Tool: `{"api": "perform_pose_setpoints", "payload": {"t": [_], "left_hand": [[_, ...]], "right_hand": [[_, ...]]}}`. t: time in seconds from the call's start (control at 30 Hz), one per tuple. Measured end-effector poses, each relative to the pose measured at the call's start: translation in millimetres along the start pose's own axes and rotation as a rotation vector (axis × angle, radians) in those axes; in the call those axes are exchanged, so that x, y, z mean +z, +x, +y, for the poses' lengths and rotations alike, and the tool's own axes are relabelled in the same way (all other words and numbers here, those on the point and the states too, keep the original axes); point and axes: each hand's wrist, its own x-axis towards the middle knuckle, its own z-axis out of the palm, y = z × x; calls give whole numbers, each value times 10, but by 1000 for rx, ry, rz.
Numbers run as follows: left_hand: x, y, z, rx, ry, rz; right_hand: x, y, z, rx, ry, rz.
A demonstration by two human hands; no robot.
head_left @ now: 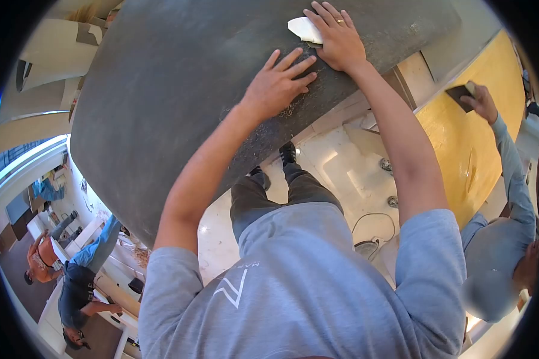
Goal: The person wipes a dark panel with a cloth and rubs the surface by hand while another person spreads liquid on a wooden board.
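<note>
A large dark grey curved panel [161,78] spreads beneath both of my hands. My left hand [275,87] rests on it near its close edge, fingers spread, holding nothing. Farther along, my right hand [341,42] presses a white folded sheet [304,29] against the panel. Part of that sheet is under the palm, and I cannot make out whether it is sandpaper or cloth. Fine shavings or dust lie on the panel around the fingers.
On the right, a co-worker's hand [484,103] holds a dark flat block [461,96] at a yellow panel [461,143]. A cord [374,215] lies on the pale floor. Two people [78,299] are at the lower left, near benches.
</note>
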Motion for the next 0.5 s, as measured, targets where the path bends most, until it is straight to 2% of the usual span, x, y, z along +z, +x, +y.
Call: {"api": "perform_pose_setpoints", "payload": {"t": [0.1, 0.2, 0.4, 0.5], "left_hand": [[87, 74, -261, 187, -222, 63], [98, 83, -354, 295, -303, 56], [34, -24, -442, 324, -458, 143], [58, 68, -534, 432, -379, 74]], "right_hand": [[1, 19, 4, 15, -19, -3], [-12, -1, 12, 21, -1, -16], [-35, 40, -20, 52, -29, -49], [2, 18, -14, 43, 25, 0]]}}
